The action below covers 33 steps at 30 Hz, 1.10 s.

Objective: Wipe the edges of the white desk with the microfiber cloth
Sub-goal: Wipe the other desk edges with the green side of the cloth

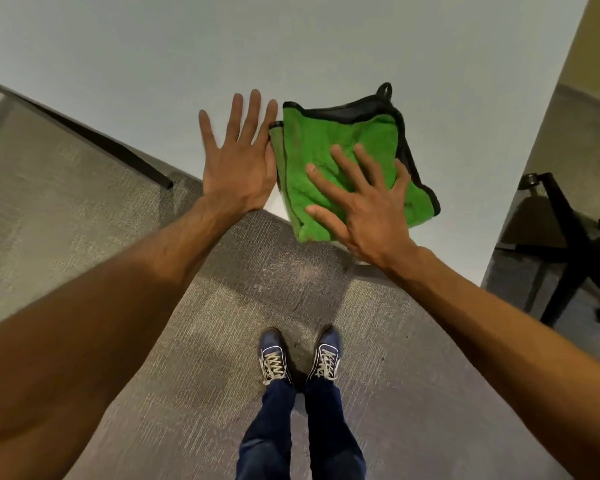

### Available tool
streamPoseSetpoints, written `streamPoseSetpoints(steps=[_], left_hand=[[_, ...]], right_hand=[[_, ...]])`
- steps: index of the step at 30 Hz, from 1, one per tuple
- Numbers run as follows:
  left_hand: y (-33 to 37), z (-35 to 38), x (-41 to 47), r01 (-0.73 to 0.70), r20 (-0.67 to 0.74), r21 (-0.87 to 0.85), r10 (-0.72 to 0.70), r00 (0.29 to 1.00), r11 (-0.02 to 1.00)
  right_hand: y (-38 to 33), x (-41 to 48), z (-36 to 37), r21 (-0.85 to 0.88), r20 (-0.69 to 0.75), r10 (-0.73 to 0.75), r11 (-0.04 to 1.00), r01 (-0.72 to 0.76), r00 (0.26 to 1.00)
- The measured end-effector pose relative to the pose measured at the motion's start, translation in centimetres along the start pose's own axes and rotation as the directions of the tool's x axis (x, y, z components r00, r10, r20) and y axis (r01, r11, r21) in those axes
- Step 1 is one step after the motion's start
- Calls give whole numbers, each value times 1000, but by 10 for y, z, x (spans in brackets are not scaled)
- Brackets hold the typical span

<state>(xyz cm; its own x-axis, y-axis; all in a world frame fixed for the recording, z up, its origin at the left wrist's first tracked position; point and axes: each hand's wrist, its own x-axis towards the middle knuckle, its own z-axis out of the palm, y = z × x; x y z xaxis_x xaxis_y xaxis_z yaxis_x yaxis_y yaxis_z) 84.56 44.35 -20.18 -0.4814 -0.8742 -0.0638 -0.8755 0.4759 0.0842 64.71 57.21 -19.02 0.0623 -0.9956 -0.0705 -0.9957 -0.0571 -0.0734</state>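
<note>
Right hand (pixel 368 206) flat on green cloth (pixel 340 150)

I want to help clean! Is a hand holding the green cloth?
Not gripped: the right hand presses flat on the green cloth's near half. The left hand lies open beside it.

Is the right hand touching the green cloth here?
Touching. The head view shows the right hand spread flat on the green cloth, fingers pressing into its pile at the desk corner.
</note>
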Motion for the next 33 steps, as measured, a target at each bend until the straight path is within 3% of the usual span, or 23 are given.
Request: streamPoseSetpoints(steps=[6,14,19,23,26,30,33], left_hand=[[2,-3,-1,-4,3,-10,4,1000,1000],[0,3,0,0,-25,-33,-1,1000,999],[-2,2,0,-1,-5,-8,1,1000,1000],[-3,3,-1,-25,-21,-16,24,999,1000],[1,2,-1,-12,-33,-54,10,999,998],[0,2,-1,-7,-25,-45,6,1000,999],[0,3,0,-10,-25,-41,9,1000,999]], right_hand=[[20,33,-10,75,8,-16,997,15,1000],[33,70,-18,184,-58,288,944,-273,956],[-20,5,-9,189,-93,133,975,-113,987],[14,-30,-8,115,-86,-42,992,52,995],[67,-13,-18,157,-58,137,979,-126,989],[89,39,-30,275,-67,505,838,-471,860],[54,59,-26,270,-67,561,806,-526,825]])
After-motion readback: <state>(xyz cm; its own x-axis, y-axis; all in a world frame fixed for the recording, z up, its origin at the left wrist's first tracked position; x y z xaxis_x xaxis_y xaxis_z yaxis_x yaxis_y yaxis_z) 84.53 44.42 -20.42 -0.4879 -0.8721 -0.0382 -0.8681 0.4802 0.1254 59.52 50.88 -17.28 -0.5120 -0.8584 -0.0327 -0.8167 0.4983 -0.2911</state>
